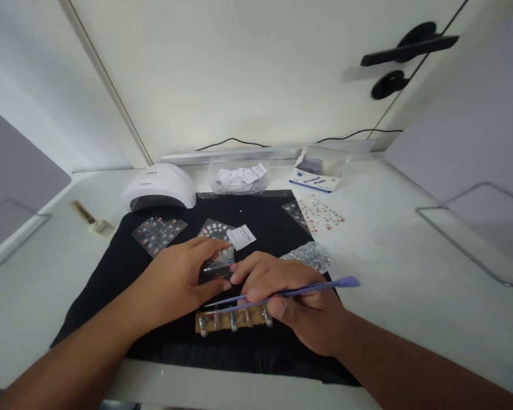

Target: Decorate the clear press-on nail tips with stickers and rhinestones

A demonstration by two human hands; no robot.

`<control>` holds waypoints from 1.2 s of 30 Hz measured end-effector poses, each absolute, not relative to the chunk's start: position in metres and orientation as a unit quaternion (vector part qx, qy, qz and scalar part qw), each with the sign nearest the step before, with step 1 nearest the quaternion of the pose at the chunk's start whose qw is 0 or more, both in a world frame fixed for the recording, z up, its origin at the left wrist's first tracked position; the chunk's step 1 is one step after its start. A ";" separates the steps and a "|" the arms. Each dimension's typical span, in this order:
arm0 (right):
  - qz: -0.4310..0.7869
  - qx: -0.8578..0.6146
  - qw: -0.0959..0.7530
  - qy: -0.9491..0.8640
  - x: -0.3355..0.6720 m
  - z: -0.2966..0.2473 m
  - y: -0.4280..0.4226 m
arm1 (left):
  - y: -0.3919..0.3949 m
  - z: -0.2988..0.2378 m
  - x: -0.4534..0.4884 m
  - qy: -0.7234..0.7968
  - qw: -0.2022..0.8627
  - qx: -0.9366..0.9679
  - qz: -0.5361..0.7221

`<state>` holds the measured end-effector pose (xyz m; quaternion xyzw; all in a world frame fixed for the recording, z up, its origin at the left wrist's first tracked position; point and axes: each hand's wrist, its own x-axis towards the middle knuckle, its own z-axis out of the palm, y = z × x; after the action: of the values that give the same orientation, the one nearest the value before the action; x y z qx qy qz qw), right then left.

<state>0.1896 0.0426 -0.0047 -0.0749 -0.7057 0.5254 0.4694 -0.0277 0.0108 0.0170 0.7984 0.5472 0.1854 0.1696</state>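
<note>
head view: a curled sticker sheet point(220, 257) is pinched between thumb and fingers of the left hand point(175, 276), low over the black mat point(98, 296). purple tweezers point(312, 289) are gripped by the right hand point(297, 287), tips slightly apart. the row of nail tips point(240, 322) is seen just below the tweezer points. the sheet's far corner is overlapped by an alcohol pad sachet point(241, 237).

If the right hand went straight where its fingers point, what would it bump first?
Probably the left hand, whose fingertips look just ahead of the right hand. One picture can't show depth well, so I can't tell how big the gap is.
</note>
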 end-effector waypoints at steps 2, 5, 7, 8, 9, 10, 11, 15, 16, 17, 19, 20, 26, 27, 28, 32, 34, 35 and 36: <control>0.521 -0.077 0.465 -0.711 0.188 -0.006 0.042 | 0.011 0.017 -0.028 0.548 0.155 0.802 0.181; 0.494 -0.070 0.468 -0.729 0.188 -0.004 0.042 | 0.010 0.016 -0.028 0.551 0.124 0.806 0.174; 0.466 -0.058 0.471 -0.747 0.187 -0.002 0.041 | 0.010 0.015 -0.028 0.554 0.104 0.809 0.169; 0.456 -0.054 0.470 -0.754 0.187 -0.002 0.041 | 0.010 0.014 -0.027 0.553 0.096 0.810 0.167; 0.451 -0.052 0.468 -0.758 0.186 -0.001 0.040 | 0.009 0.014 -0.027 0.552 0.091 0.812 0.167; 0.451 -0.053 0.468 -0.758 0.186 -0.002 0.040 | 0.009 0.014 -0.028 0.549 0.088 0.814 0.168; 0.454 -0.054 0.470 -0.755 0.185 -0.003 0.040 | 0.009 0.014 -0.028 0.545 0.086 0.816 0.171; 0.480 -0.073 0.505 -0.714 0.185 -0.008 0.040 | 0.008 0.014 -0.034 0.526 0.106 0.814 0.222; 0.489 -0.081 0.515 -0.700 0.185 -0.010 0.041 | 0.008 0.013 -0.037 0.521 0.125 0.806 0.254; 0.496 -0.090 0.523 -0.687 0.186 -0.010 0.041 | 0.008 0.012 -0.038 0.515 0.150 0.791 0.294; 0.503 -0.105 0.538 -0.669 0.188 -0.011 0.042 | 0.008 0.009 -0.041 0.499 0.209 0.746 0.388; 0.502 -0.109 0.543 -0.664 0.188 -0.010 0.042 | 0.009 0.008 -0.041 0.488 0.239 0.721 0.430; 0.489 -0.113 0.563 -0.657 0.192 -0.009 0.043 | 0.014 -0.002 -0.035 0.376 0.393 0.635 0.549; 0.486 -0.113 0.564 -0.658 0.192 -0.009 0.043 | 0.014 -0.004 -0.033 0.367 0.400 0.631 0.554; 0.482 -0.109 0.565 -0.660 0.192 -0.009 0.043 | 0.013 -0.006 -0.032 0.362 0.402 0.630 0.557; 0.473 -0.083 0.570 -0.667 0.192 -0.007 0.043 | 0.011 -0.010 -0.029 0.359 0.403 0.637 0.551; 0.476 -0.077 0.574 -0.662 0.192 -0.007 0.043 | 0.011 -0.010 -0.028 0.354 0.401 0.645 0.545; 0.479 -0.075 0.575 -0.659 0.192 -0.006 0.043 | 0.011 -0.010 -0.027 0.351 0.398 0.649 0.544; 0.483 -0.072 0.575 -0.656 0.192 -0.006 0.043 | 0.011 -0.009 -0.027 0.350 0.395 0.654 0.543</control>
<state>0.1917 0.0428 -0.0062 -0.0718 -0.6562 0.4831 0.5751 -0.0269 0.0109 -0.0091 0.6541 0.3495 0.5425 0.3946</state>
